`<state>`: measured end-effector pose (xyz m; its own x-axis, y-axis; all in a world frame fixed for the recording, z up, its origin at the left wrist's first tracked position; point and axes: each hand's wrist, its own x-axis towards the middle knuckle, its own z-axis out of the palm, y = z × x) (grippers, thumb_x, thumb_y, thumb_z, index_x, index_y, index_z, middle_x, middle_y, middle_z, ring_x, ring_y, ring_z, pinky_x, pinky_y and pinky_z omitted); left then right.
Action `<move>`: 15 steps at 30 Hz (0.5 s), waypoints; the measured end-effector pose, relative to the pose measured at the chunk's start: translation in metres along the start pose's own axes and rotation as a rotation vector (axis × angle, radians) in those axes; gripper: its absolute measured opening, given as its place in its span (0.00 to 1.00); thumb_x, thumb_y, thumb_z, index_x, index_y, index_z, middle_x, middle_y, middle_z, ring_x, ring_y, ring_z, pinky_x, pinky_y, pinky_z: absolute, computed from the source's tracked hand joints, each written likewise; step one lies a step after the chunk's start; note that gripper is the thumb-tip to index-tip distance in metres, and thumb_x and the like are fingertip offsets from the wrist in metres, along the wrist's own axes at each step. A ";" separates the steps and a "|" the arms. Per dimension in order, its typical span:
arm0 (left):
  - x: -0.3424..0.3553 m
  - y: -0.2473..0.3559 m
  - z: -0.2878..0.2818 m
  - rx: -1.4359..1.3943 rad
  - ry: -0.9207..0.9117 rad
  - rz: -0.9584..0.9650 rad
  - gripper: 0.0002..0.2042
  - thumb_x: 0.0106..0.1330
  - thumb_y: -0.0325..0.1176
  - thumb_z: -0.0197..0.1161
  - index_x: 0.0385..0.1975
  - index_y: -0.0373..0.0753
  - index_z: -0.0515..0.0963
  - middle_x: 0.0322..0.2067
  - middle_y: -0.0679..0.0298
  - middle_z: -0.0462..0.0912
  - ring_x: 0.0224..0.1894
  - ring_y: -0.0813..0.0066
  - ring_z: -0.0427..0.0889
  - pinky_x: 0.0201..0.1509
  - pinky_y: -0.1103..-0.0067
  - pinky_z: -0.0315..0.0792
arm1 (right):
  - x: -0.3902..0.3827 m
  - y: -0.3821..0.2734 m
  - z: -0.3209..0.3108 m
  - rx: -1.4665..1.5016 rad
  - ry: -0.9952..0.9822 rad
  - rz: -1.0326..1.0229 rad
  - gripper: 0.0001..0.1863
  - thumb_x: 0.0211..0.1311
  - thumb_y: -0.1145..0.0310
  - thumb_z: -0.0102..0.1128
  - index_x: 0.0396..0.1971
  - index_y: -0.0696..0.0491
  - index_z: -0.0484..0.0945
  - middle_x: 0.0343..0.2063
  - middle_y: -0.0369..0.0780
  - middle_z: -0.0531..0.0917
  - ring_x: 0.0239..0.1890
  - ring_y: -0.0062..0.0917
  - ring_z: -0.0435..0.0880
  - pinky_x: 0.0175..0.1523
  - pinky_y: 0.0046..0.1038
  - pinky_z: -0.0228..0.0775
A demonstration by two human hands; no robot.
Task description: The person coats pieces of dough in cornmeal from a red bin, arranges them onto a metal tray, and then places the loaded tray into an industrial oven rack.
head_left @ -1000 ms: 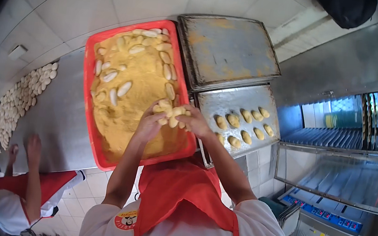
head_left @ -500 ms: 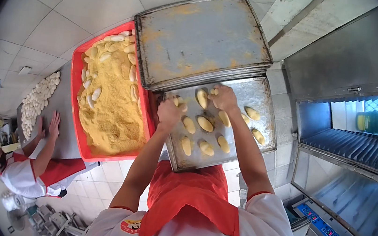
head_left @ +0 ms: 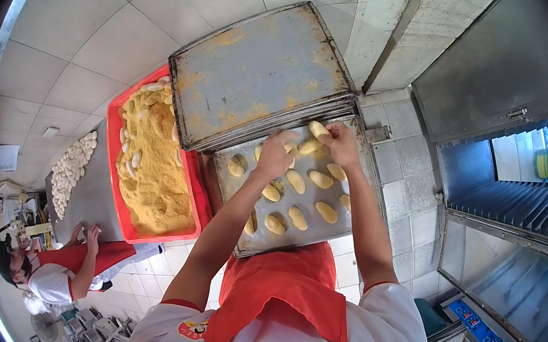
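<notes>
On a metal baking tray (head_left: 227, 220) lie several oblong, crumb-coated dough pieces (head_left: 326, 211). My right hand (head_left: 340, 145) grips one piece (head_left: 318, 130) near the tray's back edge. Beside it, at the upper middle of the tray, my left hand (head_left: 278, 149) has its fingers curled round another piece, partly hidden by them. Left of the tray stands a red tub (head_left: 197, 220) of yellow crumbs with pale dough pieces among them.
Stacked trays (head_left: 259, 67) lie behind. At far left, a co-worker (head_left: 55, 271) in a red apron works at a steel table (head_left: 101, 194) holding many pale dough pieces (head_left: 70, 173). On the right stands a steel cabinet (head_left: 477, 73) with racks, an open glass door and a blue control panel (head_left: 488, 341).
Both hands have moved from the red tub, where they held several pieces, rightward over the tray. More pieces now lie on the tray, and the view has shifted.
</notes>
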<state>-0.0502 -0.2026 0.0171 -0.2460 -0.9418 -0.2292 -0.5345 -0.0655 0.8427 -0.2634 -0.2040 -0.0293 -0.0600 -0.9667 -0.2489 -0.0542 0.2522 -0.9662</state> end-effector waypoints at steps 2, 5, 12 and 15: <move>-0.007 -0.029 0.002 0.498 0.021 0.242 0.23 0.51 0.28 0.69 0.50 0.36 0.77 0.50 0.52 0.77 0.51 0.56 0.78 0.57 0.66 0.72 | -0.001 0.011 -0.003 -0.229 0.059 -0.059 0.14 0.53 0.72 0.68 0.40 0.57 0.78 0.32 0.42 0.84 0.34 0.31 0.83 0.43 0.31 0.73; -0.009 -0.036 0.007 0.512 0.003 0.020 0.23 0.49 0.28 0.69 0.49 0.37 0.77 0.49 0.51 0.76 0.53 0.50 0.75 0.61 0.64 0.69 | 0.000 0.020 -0.009 -0.667 0.172 -0.078 0.14 0.52 0.71 0.66 0.41 0.54 0.81 0.34 0.47 0.84 0.38 0.42 0.83 0.47 0.38 0.73; 0.020 -0.006 0.051 0.581 0.070 0.271 0.19 0.53 0.24 0.62 0.48 0.38 0.77 0.51 0.53 0.75 0.56 0.52 0.71 0.61 0.66 0.68 | 0.000 0.021 -0.021 -0.645 0.157 -0.131 0.16 0.51 0.72 0.62 0.42 0.51 0.83 0.42 0.48 0.81 0.48 0.45 0.79 0.54 0.39 0.71; 0.033 -0.018 0.046 0.568 -0.144 0.331 0.20 0.54 0.22 0.60 0.50 0.40 0.77 0.51 0.55 0.75 0.57 0.51 0.71 0.61 0.66 0.68 | -0.002 0.014 -0.016 -0.655 0.143 -0.130 0.17 0.50 0.72 0.61 0.42 0.51 0.84 0.44 0.49 0.80 0.49 0.45 0.78 0.56 0.39 0.70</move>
<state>-0.0856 -0.2169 -0.0282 -0.5543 -0.8264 -0.0991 -0.7450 0.4395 0.5019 -0.2797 -0.1981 -0.0413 -0.1412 -0.9868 -0.0788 -0.6591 0.1532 -0.7363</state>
